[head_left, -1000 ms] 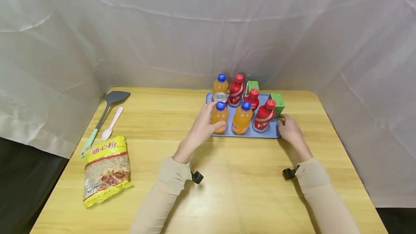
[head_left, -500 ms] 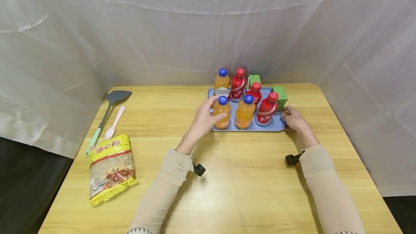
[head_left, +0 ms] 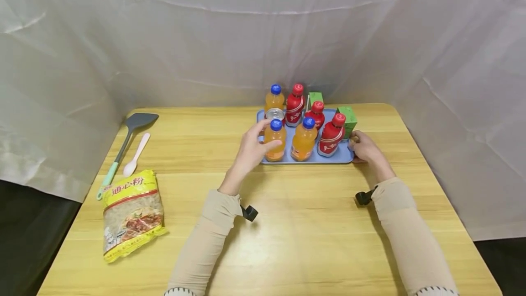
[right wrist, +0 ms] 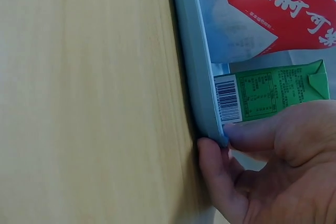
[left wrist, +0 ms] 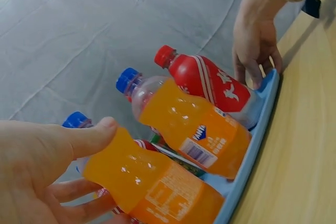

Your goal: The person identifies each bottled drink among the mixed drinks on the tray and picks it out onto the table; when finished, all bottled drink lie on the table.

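My left hand [head_left: 250, 149] holds the front-left orange soda bottle [head_left: 275, 135], thumb on its near side, fingers reaching behind. This blue-capped bottle [left wrist: 173, 192] leans across the left wrist view, upright on the blue tray [head_left: 287, 140] in the head view. At the tray's front right corner, my right hand [head_left: 365, 147] pinches the rim, the thumb above and fingers below in the right wrist view. Beside that thumb stands a green drink carton [right wrist: 273, 90]. Another orange bottle [head_left: 303, 145] and a red bottle [head_left: 330, 140] stand along the tray's front.
Further back on the tray are a can [head_left: 274, 113], more bottles and a second green carton [head_left: 315, 98]. At the table's left lie a spatula [head_left: 131, 129], a pale pink spoon [head_left: 137, 154] and a yellow pasta bag [head_left: 133, 218]. Grey cloth [head_left: 205, 49] encloses the back and sides.
The head view has shifted slightly. Both hands keep their holds on the bottle and the tray corner, and the drinks keep their arrangement.
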Tool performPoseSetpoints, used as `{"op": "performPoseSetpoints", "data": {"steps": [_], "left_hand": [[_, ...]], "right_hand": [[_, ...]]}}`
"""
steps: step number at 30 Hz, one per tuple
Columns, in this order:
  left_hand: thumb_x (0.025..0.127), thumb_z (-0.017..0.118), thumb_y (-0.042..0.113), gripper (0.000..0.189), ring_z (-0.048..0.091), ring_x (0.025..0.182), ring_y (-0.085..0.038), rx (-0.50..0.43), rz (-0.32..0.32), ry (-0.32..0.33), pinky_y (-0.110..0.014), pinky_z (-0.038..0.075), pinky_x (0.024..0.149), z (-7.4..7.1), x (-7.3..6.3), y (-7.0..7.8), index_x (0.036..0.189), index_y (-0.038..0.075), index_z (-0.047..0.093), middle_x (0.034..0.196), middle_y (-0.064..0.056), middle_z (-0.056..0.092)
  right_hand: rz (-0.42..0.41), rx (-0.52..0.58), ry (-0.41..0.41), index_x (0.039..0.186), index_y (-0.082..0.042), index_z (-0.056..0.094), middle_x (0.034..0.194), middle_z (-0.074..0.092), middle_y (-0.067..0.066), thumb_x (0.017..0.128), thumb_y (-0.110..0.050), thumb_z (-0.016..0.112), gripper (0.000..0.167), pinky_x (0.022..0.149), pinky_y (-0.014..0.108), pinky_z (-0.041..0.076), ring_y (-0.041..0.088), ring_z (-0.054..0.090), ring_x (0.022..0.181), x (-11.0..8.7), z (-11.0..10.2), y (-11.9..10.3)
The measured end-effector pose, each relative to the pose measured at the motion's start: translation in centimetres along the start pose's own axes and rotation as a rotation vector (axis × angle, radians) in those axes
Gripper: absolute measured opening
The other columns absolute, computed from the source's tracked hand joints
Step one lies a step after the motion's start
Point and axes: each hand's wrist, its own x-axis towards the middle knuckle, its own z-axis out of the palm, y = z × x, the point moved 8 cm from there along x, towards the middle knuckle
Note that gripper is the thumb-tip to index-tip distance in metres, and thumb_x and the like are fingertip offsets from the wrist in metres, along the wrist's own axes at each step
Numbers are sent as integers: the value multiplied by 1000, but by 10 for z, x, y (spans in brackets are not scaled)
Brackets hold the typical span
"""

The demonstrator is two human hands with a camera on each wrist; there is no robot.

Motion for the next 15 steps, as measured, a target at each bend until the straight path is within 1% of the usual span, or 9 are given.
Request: {"op": "performPoseSetpoints", "data": {"steps": [5, 11, 13, 15], "left_hand": [[91, 84, 23, 63, 64, 124, -32, 70, 37, 4, -52, 56, 106, -1, 0, 10, 148, 9, 58, 138, -16, 67], [92, 82, 25, 63, 62, 120, -31, 119, 74, -8, -52, 56, 103, -4, 8, 29, 148, 9, 56, 139, -15, 65], [92, 83, 24, 63, 61, 120, -31, 128, 79, -8, -52, 56, 103, -4, 11, 32, 148, 9, 56, 140, -16, 64], [91, 84, 23, 66, 60, 119, -31, 140, 70, -19, -52, 56, 102, -3, 11, 32, 149, 9, 54, 141, -16, 62]], "right_hand": [[-4, -35, -18, 153, 6, 28, 140, 44, 35, 110, -6, 38, 46, 67, 28, 60, 26, 62, 97, -4, -2, -1], [-34, -106, -1, 157, 6, 25, 146, 41, 37, 111, -9, 36, 49, 66, 29, 61, 34, 61, 105, -4, -16, -15], [-45, -118, 2, 158, 5, 24, 149, 40, 37, 111, -9, 36, 50, 65, 30, 62, 37, 61, 107, -3, -19, -20], [-41, -129, -4, 158, 6, 22, 152, 38, 38, 111, -8, 37, 52, 65, 32, 63, 39, 61, 109, -2, -20, -22]]}}
